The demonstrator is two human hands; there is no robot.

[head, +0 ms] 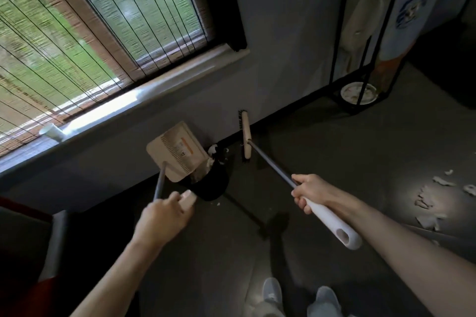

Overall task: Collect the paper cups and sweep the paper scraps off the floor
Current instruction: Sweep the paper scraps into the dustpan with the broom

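My left hand point(164, 216) grips the handle of a beige dustpan point(177, 152), which is tipped over a black bin point(213, 185) by the wall. White scraps show at the bin's mouth. My right hand point(309, 193) grips the white handle of a broom point(268, 159); its beige head point(245, 134) is near the skirting, right of the bin. A white paper cup point(52, 131) lies on its side on the windowsill. White paper scraps point(432, 201) are scattered on the dark floor at the right.
A window with a slatted blind point(90, 20) fills the upper left. A black metal rack point(365, 59) with a white plate point(359, 92) at its base stands at the back right. A red and grey object point(46, 252) is at the lower left. My shoes point(298, 296) show below.
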